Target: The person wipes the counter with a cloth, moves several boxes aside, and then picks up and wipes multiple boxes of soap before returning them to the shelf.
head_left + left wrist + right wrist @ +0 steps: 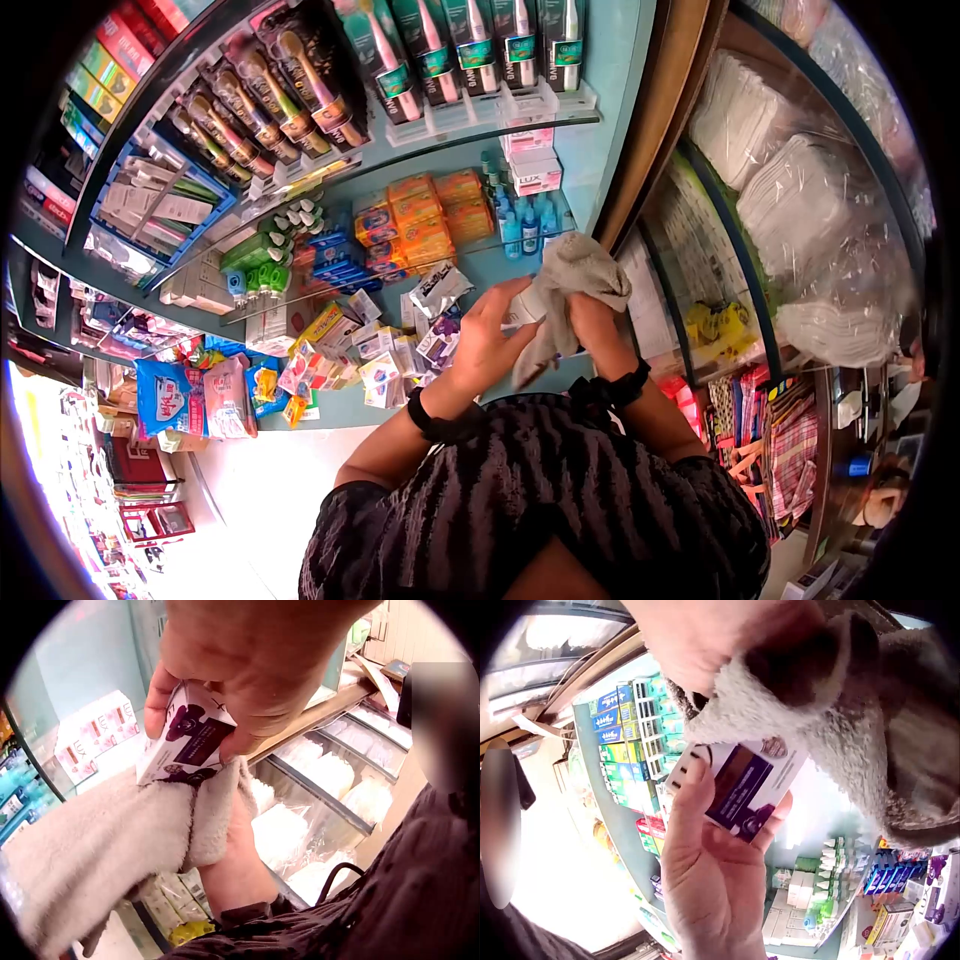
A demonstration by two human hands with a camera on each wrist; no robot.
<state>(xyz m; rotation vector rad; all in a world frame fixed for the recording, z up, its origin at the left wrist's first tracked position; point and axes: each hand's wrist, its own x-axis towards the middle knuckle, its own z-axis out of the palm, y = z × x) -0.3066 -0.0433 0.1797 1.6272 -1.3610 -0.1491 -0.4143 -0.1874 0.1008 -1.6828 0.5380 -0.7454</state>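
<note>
My left hand (485, 345) pinches a white soap box (196, 739) with purple print between thumb and fingers. A thick beige cloth (580, 268) is bunched over my right hand (592, 322), which grips it. In the right wrist view, the cloth lies right against one end of the box, opposite the left thumb (694, 795). Most of the right fingers are hidden under the cloth.
Below the hands, several small boxes (385, 355) lie heaped on the shelf. Behind stand orange packs (415, 220), blue bottles (520, 230) and LUX boxes (535, 172). Packaged brushes (475, 45) hang above. Plastic-wrapped white stacks (830, 200) fill the case at right.
</note>
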